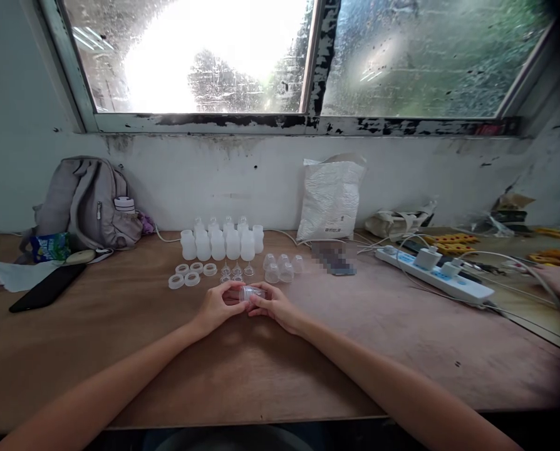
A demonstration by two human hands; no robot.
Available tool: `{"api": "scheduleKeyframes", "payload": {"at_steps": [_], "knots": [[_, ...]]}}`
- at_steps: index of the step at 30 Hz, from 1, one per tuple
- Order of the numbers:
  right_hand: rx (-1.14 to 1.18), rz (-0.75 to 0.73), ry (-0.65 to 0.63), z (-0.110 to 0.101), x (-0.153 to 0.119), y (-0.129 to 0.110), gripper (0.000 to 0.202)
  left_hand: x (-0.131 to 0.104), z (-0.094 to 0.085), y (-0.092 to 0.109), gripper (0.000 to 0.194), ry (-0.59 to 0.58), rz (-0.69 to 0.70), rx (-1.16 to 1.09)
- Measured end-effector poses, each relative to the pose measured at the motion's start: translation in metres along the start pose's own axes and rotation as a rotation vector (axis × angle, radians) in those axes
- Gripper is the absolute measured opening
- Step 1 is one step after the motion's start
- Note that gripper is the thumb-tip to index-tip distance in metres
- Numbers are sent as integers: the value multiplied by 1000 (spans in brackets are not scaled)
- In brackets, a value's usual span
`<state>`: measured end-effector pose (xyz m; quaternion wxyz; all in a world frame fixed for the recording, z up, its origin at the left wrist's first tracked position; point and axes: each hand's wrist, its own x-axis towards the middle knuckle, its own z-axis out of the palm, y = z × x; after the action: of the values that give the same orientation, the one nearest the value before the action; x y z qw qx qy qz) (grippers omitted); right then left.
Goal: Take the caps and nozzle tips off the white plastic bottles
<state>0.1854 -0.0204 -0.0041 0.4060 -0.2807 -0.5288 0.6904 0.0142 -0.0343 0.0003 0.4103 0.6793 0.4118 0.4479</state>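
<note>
Left hand (217,306) and right hand (276,307), fingers part-curled, grip one clear cap (248,294) between their fingertips; its contents are unclear. Just beyond the hands lie five teats (248,270); beyond the left, five rings (192,284); beyond the right, five caps (286,273). Farther ahead stand five bottles (218,247) abreast, more behind. Far left: phone (47,288), backpack (85,203) with a flask (124,205) pocketed. Right: bag (331,200), power strip (470,290), two plugs (428,258).

Bottles (218,245) look like frosted matt plastic, handheld clear piece (246,294) is glossy plastic, surface (261,369) smoothish wood, backpack (85,207) matt cloth.
</note>
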Motion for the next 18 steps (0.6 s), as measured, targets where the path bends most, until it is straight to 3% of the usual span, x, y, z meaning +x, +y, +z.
{"api": "scheduleKeyframes", "payload": {"at_steps": [5,8,13,18], "knots": [[59,-25,44,3,1,2,35,1,0,1,39,32,9,-1],[22,10,6,0,1,-1,36,5,-3,-4,40,26,-11,-19],[-84,106,-125,-13,0,-11,37,11,-8,-13,35,-100,-95,-111],[-266,127,-120,-23,0,-23,43,9,-8,-14,32,-142,-71,-113]]}}
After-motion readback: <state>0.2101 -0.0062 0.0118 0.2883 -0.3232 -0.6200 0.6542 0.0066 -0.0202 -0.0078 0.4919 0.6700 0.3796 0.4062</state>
